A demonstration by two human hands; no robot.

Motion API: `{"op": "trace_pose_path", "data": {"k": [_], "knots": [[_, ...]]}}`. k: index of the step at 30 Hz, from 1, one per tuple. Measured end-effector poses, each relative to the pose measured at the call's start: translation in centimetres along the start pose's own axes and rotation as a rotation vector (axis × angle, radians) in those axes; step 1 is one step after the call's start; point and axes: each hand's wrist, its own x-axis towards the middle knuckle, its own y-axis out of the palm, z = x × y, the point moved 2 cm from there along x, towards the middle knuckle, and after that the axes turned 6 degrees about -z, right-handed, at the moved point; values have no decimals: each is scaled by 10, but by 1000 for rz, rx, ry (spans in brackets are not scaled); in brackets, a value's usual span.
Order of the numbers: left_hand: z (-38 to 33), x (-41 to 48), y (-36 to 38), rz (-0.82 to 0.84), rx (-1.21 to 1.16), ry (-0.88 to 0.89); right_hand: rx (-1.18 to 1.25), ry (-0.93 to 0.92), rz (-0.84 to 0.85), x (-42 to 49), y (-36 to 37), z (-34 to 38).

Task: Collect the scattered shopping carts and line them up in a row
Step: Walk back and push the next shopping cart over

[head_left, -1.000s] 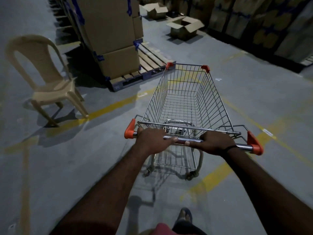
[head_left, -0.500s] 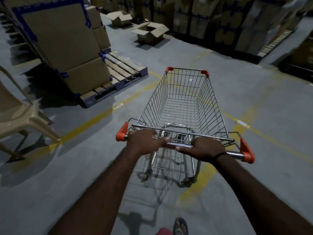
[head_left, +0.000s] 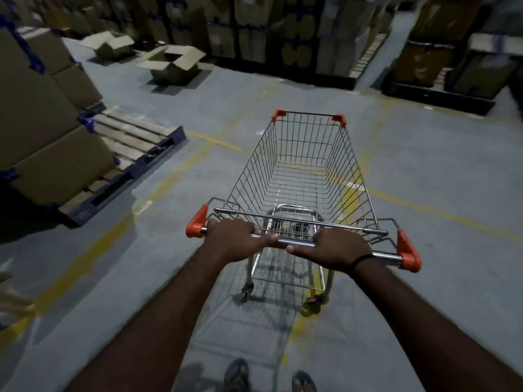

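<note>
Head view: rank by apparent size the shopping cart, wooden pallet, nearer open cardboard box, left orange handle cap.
Largest to smallest:
shopping cart
wooden pallet, partly covered
open cardboard box, farther off, so real size unsure
orange handle cap

No text, brand or number is legible. Printed marks on the stacked cartons (head_left: pixel 294 52) along the far wall are too dark and blurred to read. The white floor label (head_left: pixel 143 206) beside the yellow line is too small to read.
</note>
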Motion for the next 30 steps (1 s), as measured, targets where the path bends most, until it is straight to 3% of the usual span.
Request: {"op": "trace_pose_path", "data": {"k": [15,30], "knots": [[-28,81,-18,122,62,442,53,405,-97,-20,-2,-10],[-95,101,-15,206,130,747,64,719,-133,-75,8,-25]]}}
